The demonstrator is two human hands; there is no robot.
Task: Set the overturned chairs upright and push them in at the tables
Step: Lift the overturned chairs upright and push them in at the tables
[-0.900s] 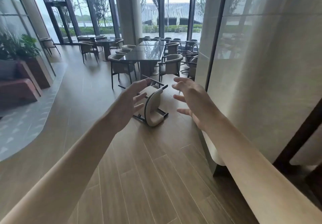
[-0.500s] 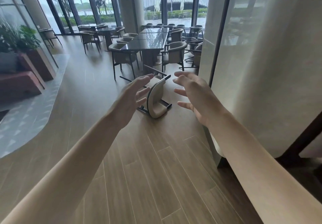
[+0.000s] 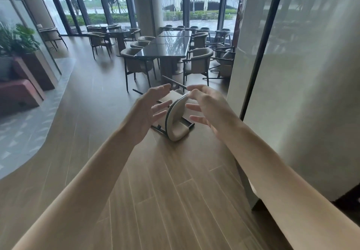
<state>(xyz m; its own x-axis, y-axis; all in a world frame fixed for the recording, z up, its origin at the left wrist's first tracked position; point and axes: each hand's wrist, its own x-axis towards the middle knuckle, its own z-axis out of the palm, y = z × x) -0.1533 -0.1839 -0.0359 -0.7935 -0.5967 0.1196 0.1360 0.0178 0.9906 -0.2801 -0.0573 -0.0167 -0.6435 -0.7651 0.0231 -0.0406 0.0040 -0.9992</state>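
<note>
An overturned beige armchair (image 3: 176, 121) with dark metal legs lies on its side on the wooden floor, its curved back toward me and its legs pointing away. My left hand (image 3: 150, 111) is stretched out left of it, fingers spread and holding nothing. My right hand (image 3: 208, 107) reaches out on the chair's right, fingers apart, the fingertips overlapping the top edge of the backrest in view. Beyond it stands a long dark glossy table (image 3: 165, 48) with upright chairs around it. Another overturned chair (image 3: 224, 62) lies at the table's right.
A pale wall and dark-framed panel (image 3: 263, 74) run close along my right. To the left are a planter with greenery (image 3: 21, 41), a red bench (image 3: 17, 94) and a grey patterned floor zone. A second table with chairs (image 3: 116, 33) stands by the glass front.
I have moved closer to the overturned chair, which looks larger now. Both hands stay outstretched and have drawn nearer together around its backrest.
</note>
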